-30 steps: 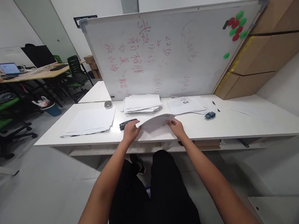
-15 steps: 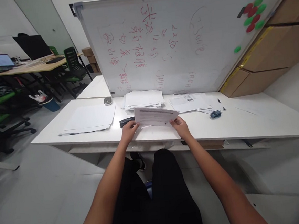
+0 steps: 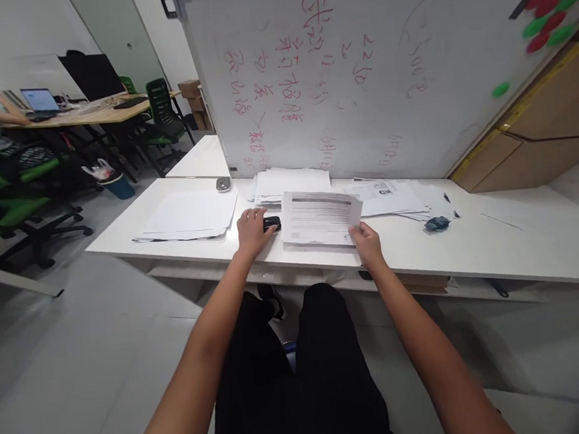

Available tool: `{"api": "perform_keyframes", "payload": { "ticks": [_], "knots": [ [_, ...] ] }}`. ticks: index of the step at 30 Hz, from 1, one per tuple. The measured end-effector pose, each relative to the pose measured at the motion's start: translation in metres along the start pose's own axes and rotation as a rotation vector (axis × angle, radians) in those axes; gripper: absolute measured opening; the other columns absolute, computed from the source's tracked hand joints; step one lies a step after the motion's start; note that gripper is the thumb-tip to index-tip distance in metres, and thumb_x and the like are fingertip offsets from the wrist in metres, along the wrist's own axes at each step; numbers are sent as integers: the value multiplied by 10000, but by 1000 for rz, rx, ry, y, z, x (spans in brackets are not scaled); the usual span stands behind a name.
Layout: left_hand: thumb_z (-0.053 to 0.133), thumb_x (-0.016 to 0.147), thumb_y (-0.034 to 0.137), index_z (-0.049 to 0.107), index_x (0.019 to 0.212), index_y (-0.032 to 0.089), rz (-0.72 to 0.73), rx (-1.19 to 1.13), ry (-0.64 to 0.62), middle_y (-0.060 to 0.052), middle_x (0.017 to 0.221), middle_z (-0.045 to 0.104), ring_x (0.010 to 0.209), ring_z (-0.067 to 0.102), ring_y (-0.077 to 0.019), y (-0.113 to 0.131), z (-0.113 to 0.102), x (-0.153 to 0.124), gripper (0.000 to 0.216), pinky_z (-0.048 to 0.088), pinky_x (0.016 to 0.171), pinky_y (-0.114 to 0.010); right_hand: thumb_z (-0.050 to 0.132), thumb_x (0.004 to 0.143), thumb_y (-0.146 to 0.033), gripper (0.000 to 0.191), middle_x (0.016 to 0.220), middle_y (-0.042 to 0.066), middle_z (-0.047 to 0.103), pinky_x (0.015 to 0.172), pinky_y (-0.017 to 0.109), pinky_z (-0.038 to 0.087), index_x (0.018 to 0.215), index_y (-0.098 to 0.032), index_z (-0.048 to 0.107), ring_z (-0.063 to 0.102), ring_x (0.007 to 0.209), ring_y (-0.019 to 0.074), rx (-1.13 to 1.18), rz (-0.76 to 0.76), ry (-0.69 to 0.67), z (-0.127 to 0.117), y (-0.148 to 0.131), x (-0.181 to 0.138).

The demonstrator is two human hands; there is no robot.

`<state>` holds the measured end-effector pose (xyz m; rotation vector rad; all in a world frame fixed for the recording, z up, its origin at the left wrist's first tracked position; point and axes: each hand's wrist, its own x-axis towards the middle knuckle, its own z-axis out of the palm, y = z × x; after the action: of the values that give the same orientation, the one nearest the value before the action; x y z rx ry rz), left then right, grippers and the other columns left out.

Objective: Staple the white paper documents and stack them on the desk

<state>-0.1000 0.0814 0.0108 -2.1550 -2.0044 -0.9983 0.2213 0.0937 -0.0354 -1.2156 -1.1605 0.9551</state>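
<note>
Printed paper (image 3: 319, 216) is located over the front part of the white desk (image 3: 477, 249), between the two hands, with its text side facing the wearer. The right hand (image 3: 368, 243) has it by the lower right corner, thumb on the printed face and fingers closed up to the sheet; the left side of the paper is clear of any hand. Whether the paper lies flat or is slightly tilted cannot be established from this angle. The left hand (image 3: 253, 230) is placed over a black stapler (image 3: 272, 223) just beside the paper's left edge, fingers bent and thumb alongside the tool; the hand covers much of it, so how firmly it is gripped, if at all, cannot be determined. Behind the paper is a thick paper stack (image 3: 294, 180). To the left lies a broad pile of white sheets (image 3: 184, 215), with a computer mouse (image 3: 223, 184) near its far right corner. To the right are loose papers (image 3: 403, 200), one bearing a small portrait, and a small dark blue item (image 3: 437, 224), nature unclear. A whiteboard (image 3: 362, 124) with red handwriting stands upright along the rear, with brown cartons (image 3: 551, 103) at its right.
</note>
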Motion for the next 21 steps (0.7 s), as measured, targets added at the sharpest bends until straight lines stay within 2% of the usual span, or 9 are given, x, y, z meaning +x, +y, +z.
{"api": "perform_keyframes", "payload": {
  "ticks": [3,6,10,21],
  "knots": [
    [612,878,408,604,1185,192,-2,45,-146,-144,1107,634,1067,535,-324,-21,5,7,375,412,885,-422,658,735,-400,334,914,31,748,883,379,509,985,-188,723,674,913,237,39,37,23,-5,1,0],
    [575,903,430,603,1164,186,-28,36,-115,-137,1075,620,1007,539,-304,-30,9,7,359,417,846,-397,650,725,-380,357,874,28,746,872,378,516,1010,-179,726,678,886,237,88,64,23,-6,2,0],
    [592,898,421,595,1163,186,-68,-14,-80,-130,1074,611,997,534,-293,-28,9,7,354,416,846,-385,646,731,-388,388,925,44,752,902,399,510,1040,-167,723,681,887,240,84,60,8,-5,2,0],
    [538,925,448,557,1200,207,-94,84,-159,-117,1134,604,1032,534,-286,-24,8,5,366,432,862,-385,721,745,-455,416,991,53,761,942,416,511,1065,-190,725,696,944,249,51,77,-183,-2,-12,-6]
  ]
}}
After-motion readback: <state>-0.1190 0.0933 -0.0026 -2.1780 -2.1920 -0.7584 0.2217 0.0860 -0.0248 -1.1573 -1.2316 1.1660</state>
